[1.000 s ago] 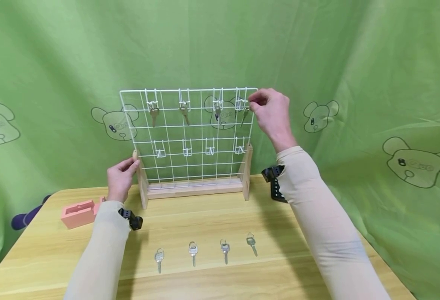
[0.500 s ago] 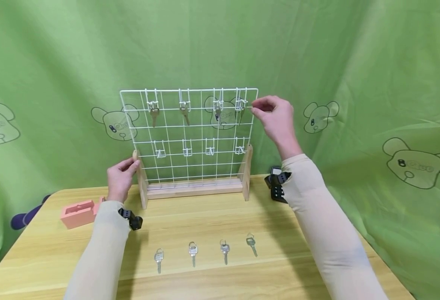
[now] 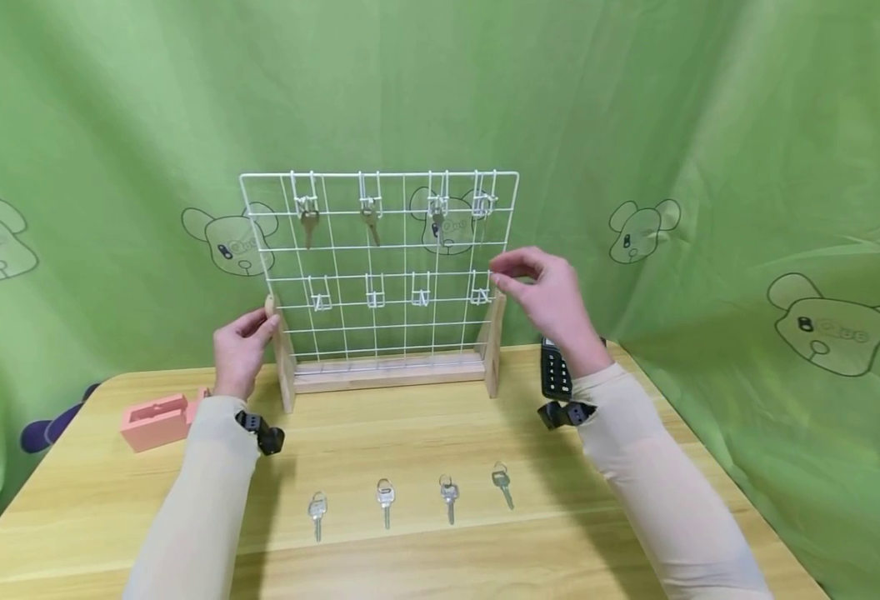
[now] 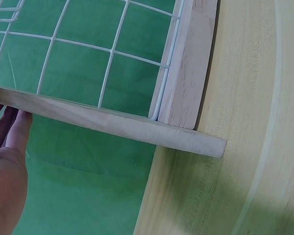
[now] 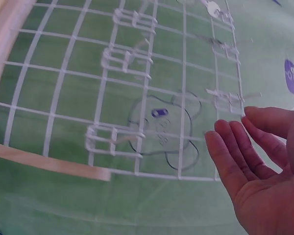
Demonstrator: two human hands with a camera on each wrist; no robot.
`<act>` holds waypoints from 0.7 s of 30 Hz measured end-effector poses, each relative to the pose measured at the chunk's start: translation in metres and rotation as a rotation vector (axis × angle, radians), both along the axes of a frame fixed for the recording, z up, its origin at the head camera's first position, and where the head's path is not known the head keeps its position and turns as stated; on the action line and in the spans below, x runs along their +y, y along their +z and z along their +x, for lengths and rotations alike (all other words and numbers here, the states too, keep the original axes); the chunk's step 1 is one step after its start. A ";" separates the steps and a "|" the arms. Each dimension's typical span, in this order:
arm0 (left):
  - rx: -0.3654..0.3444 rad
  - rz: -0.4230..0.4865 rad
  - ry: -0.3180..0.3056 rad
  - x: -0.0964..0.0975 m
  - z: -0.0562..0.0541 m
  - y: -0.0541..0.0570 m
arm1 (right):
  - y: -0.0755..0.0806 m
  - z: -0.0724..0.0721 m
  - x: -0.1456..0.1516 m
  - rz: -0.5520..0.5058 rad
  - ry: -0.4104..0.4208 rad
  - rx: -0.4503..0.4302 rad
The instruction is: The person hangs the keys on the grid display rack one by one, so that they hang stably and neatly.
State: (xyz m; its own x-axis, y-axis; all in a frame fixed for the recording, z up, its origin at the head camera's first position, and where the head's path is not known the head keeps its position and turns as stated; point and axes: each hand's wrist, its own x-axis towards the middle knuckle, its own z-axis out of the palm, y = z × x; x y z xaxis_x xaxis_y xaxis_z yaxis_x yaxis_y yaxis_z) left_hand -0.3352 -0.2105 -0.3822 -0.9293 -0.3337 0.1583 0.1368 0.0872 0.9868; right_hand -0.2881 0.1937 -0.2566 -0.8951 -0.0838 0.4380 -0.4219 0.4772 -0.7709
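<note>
A white wire grid rack stands upright in a wooden base on the table. My left hand pinches the top of the rack's left wooden post. Keys hang from the hooks of the upper row; the lower-row hooks hold none. My right hand is beside the grid's right edge, at about the lower row's height. Its fingers are loosely bent with nothing between them, as the right wrist view also shows. Several silver keys with rings lie in a row on the table before the rack.
A pink holder sits at the table's left, beside my left forearm. Behind my right wrist lies a black keypad device. Green curtain hangs close behind and around the wooden table.
My right hand has left the upper right hook, where a key now hangs, and moved down along the grid's right side. The left hand keeps its grip on the post.
</note>
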 end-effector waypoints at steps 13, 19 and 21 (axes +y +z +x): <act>0.012 0.010 -0.004 0.000 -0.001 0.000 | -0.051 0.009 -0.014 0.129 0.151 -0.123; 0.006 0.000 -0.019 -0.001 0.000 0.001 | -0.072 0.011 -0.018 0.171 0.175 -0.154; 0.007 -0.011 -0.029 -0.002 0.000 0.002 | -0.077 0.011 -0.021 0.176 0.179 -0.155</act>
